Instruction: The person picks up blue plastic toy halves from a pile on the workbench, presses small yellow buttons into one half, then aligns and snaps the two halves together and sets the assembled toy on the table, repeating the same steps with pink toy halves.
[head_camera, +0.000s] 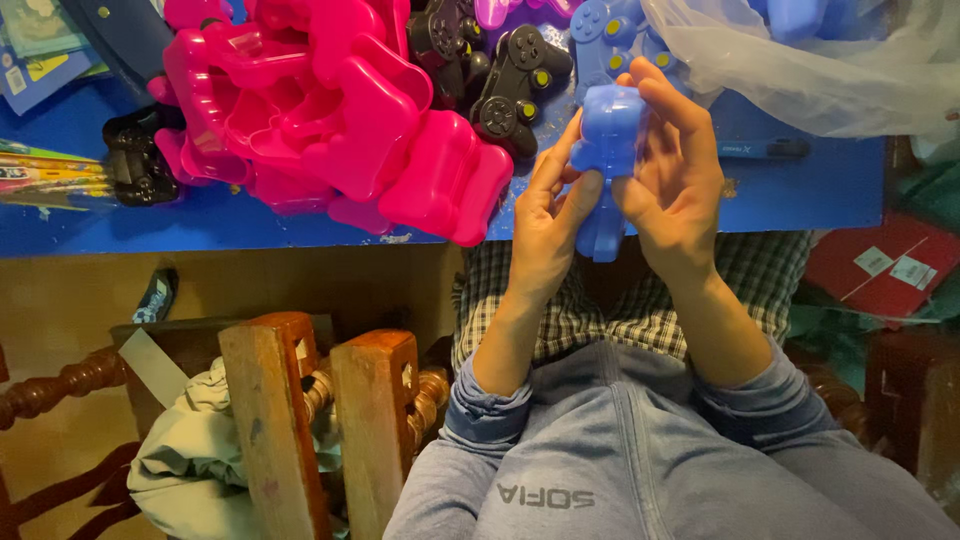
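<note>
I note a blue tabletop (800, 190) across the top of the view, the largest surface. On it sits a heap of pink controller-shaped shells (330, 110), with finished black game controllers (515, 85) just beside the heap and blue ones (600, 25) behind them, next to a clear plastic bag (800, 60). By my judgement several units are complete and many shells remain unassembled. Below the table edge stands a wooden chair back (320, 420). The piece in hand is a blue controller shell (605, 150), held upright above the lap, at the table's edge. The left hand (545, 225) grips its lower side, fingers closed against it; the right hand (675, 185) wraps it from the other side, fingertips curled over the top.
</note>
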